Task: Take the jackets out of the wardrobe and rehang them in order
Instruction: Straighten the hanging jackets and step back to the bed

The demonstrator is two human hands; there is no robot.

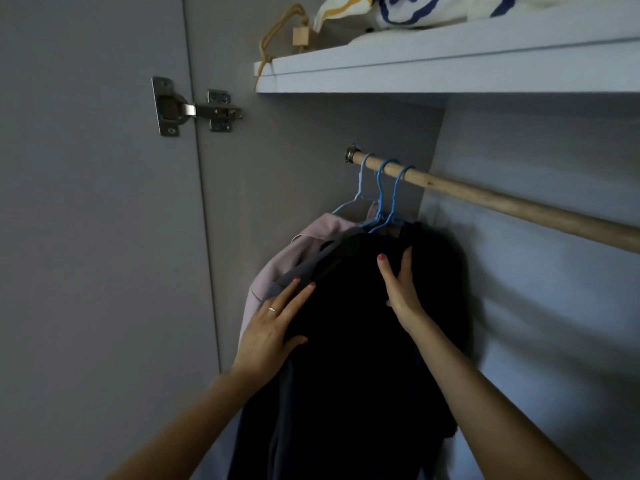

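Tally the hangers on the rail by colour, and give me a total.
Pale blue hanger: 1
Bright blue hangers: 2
Total on the wooden rail: 3

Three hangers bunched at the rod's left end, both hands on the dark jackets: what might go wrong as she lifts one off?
1. The three blue hangers sit crowded together on the wooden rod, so their hooks may snag and a neighbour could come off too.
2. Left hand and right hand lie open on the black jacket, not on a hanger; pulling cloth may slip it off.
3. The pink jacket behind could be dragged sideways.
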